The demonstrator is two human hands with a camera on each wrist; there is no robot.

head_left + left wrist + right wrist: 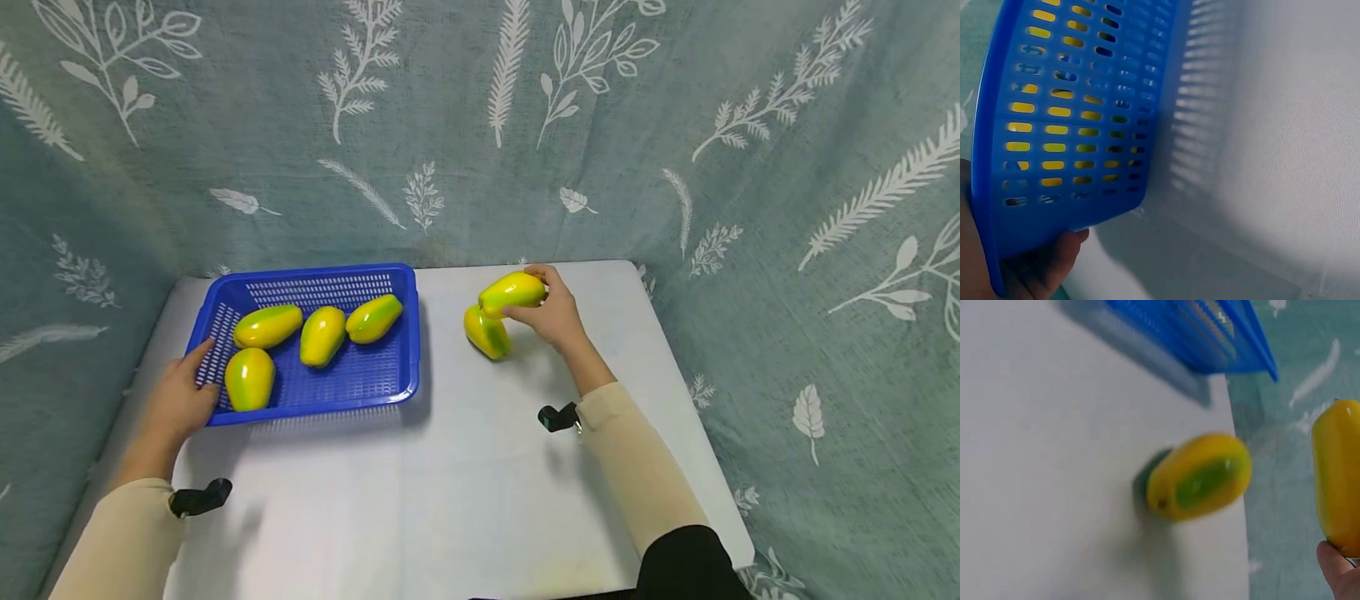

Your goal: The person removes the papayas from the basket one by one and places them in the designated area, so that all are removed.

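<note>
My right hand (553, 312) holds a glossy yellow-green papaya (513, 290) between thumb and fingers, raised above the table. In the right wrist view the thumb touches the lower end of this papaya (1339, 478). Just below it in the head view, a second papaya (486, 333) lies on the white table. My left hand (180, 398) grips the left rim of a blue perforated plastic basket (337, 410). Several papayas, one of them at the front left (250, 379), lie inside the basket. The left wrist view shows fingertips (1067, 253) curled under the basket's edge.
The basket stands on the left half of the white-covered table (450, 500). A grey-green curtain (465, 192) with white leaf prints hangs behind the table and along both sides. Black straps with mounts (201, 498) sit on both wrists.
</note>
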